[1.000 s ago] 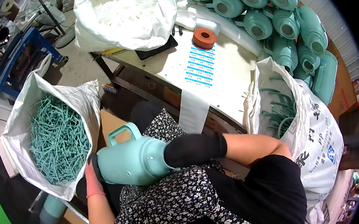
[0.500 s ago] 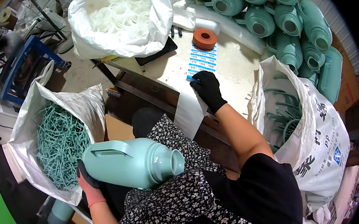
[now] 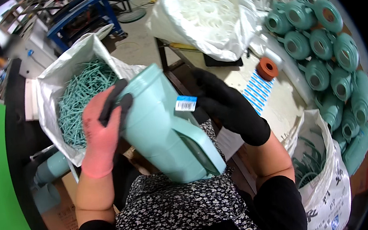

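Observation:
My left hand (image 3: pixel 103 129), in a pink glove with black fingers, grips a pale green thermos jug body (image 3: pixel 150 123) near one end. The jug lies tilted above my lap, its handle (image 3: pixel 199 147) facing lower right. A small blue-and-white barcode label (image 3: pixel 186 103) is over the jug's side near the handle. My black-gloved right hand (image 3: pixel 234 109) pinches the label's right edge at its fingertips; whether the label touches the jug cannot be told. A sheet of blue-and-white labels (image 3: pixel 255 96) lies on the worktable beyond, beside a red-brown tape roll (image 3: pixel 267 68).
A white sack of thin green plastic pieces (image 3: pixel 50 108) stands at left. Another sack, holding translucent white rings (image 3: pixel 213 17), sits at the table's far end. At right are a sack of curved green parts (image 3: pixel 326 203) and stacked green jug bodies (image 3: pixel 316 73).
My right hand has come from the label sheet to the jug, bringing a label. My left hand has raised and turned the jug, and the view has shifted left.

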A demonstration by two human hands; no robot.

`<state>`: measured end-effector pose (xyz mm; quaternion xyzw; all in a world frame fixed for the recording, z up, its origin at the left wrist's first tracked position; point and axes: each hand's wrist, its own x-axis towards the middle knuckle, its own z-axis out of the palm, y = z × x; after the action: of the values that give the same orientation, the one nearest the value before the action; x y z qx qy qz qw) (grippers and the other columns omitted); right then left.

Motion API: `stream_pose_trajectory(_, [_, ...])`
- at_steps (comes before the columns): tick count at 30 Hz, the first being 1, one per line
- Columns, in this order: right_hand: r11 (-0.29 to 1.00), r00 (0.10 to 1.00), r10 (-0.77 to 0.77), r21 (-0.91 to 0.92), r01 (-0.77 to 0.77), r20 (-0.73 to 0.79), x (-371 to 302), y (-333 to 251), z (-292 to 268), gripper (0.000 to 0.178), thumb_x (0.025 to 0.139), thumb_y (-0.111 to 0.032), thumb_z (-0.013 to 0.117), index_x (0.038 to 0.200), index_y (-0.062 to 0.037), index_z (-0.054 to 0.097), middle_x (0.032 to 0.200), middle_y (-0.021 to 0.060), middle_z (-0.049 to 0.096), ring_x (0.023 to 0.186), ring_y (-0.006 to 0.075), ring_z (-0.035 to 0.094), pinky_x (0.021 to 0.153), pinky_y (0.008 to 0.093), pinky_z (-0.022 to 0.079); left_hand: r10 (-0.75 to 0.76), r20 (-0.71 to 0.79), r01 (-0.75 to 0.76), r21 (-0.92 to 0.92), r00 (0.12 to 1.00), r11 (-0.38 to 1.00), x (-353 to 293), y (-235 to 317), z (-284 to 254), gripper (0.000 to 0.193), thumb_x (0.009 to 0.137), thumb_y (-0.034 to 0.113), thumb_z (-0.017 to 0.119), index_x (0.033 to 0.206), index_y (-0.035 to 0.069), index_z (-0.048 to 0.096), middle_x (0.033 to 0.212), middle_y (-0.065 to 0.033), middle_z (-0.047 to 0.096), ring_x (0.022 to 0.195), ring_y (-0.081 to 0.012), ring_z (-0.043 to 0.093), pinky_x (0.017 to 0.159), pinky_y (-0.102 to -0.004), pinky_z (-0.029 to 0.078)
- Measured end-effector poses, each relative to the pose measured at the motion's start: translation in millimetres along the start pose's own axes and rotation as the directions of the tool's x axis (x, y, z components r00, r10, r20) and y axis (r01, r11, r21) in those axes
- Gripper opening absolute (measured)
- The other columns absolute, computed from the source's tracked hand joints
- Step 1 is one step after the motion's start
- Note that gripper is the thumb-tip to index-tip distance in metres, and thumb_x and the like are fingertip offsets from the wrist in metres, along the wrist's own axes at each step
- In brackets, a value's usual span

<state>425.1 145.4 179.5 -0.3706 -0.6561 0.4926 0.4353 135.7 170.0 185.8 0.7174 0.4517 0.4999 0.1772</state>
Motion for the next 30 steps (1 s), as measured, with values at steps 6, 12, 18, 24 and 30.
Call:
stream_pose_trajectory(6, [0.954, 0.962, -0.083, -0.257, 0.152, 0.262, 27.8, -19.4, 12.4, 0.067, 0.092, -0.013, 0.059, 0.149, -0.0041, 0.024, 0.100, 0.0148, 0.060, 0.089, 0.0196, 0.060, 0.082, 0.0328, 0.048, 0.100, 0.032, -0.098, -0.058, 0.994, 0.993, 2.6, 7.0, 4.6, 0.035, 0.076, -0.003, 0.060, 0.110, 0.000, 0.065, 0.099, -0.0157, 0.068, 0.085, -0.0294, 0.064, 0.080, -0.0345, 0.049])
stream_pose_trajectory(12, [0.930, 0.930, -0.087, -0.306, 0.204, 0.356, 40.3, -21.8, 16.9, 0.064, 0.094, -0.015, 0.056, 0.149, -0.0049, 0.025, 0.095, 0.0153, 0.061, 0.086, 0.0206, 0.061, 0.081, 0.0327, 0.049, 0.066, -0.009, -0.066, -0.062, 0.998, 0.996, -8.2, -15.4, -3.7, 0.034, 0.076, -0.003, 0.061, 0.110, -0.001, 0.063, 0.102, -0.0166, 0.068, 0.089, -0.0309, 0.064, 0.084, -0.0360, 0.049])
stream_pose_trajectory(18, [0.931, 0.921, -0.066, -0.309, 0.195, 0.383, 43.1, -18.2, 16.7, 0.063, 0.094, -0.015, 0.055, 0.149, -0.0058, 0.025, 0.095, 0.0140, 0.061, 0.082, 0.0209, 0.061, 0.079, 0.0332, 0.050, -0.005, -0.003, 0.005, -0.005, 1.000, 1.000, -15.0, -25.7, -6.9, 0.034, 0.076, -0.003, 0.062, 0.109, -0.002, 0.062, 0.105, -0.0166, 0.066, 0.094, -0.0315, 0.063, 0.086, -0.0371, 0.049])
stream_pose_trajectory(24, [0.936, 0.932, -0.029, -0.316, 0.152, 0.362, 43.9, -18.7, 20.4, 0.063, 0.093, -0.014, 0.057, 0.147, -0.0026, 0.027, 0.092, 0.0155, 0.062, 0.085, 0.0234, 0.063, 0.080, 0.0349, 0.049, 0.046, -0.011, -0.047, -0.097, 0.999, 0.994, -6.9, -10.5, -0.5, 0.032, 0.076, -0.003, 0.063, 0.108, -0.002, 0.063, 0.101, -0.0145, 0.069, 0.090, -0.0293, 0.065, 0.083, -0.0350, 0.049])
stream_pose_trajectory(30, [0.861, 0.983, 0.010, -0.501, 0.085, 0.182, 46.0, -12.0, 31.8, 0.086, 0.080, -0.023, 0.073, 0.149, -0.0043, 0.024, 0.080, 0.0117, 0.057, 0.074, 0.0202, 0.058, 0.071, 0.0351, 0.048, 0.137, 0.015, -0.136, -0.036, 0.991, 0.990, -5.8, -6.4, -3.5, 0.030, 0.078, -0.001, 0.063, 0.109, -0.001, 0.064, 0.101, -0.0129, 0.070, 0.083, -0.0285, 0.065, 0.079, -0.0351, 0.050])
